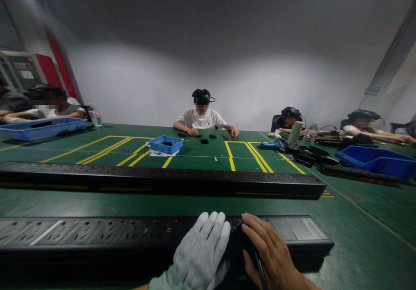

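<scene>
A long black power strip [97,233] with a row of sockets and red dots runs across the table in front of me. My left hand [202,251], in a pale grey work glove, lies on the strip with its fingers stretched out side by side. Just right of it, my bare right hand [271,249] curls around a black plug at the strip's sockets. A black cord [261,272] runs from beneath those fingers toward me. Most of the plug is hidden by the hand and dark shadow, so how deep it sits cannot be made out.
Beyond lies a second long black power strip [195,181]. Farther back are a light-blue bin [166,144], a blue tray [45,128] and a blue bin [373,160]. Tools and a water bottle [311,133] stand right. Several people with headgear sit around the green table [367,225].
</scene>
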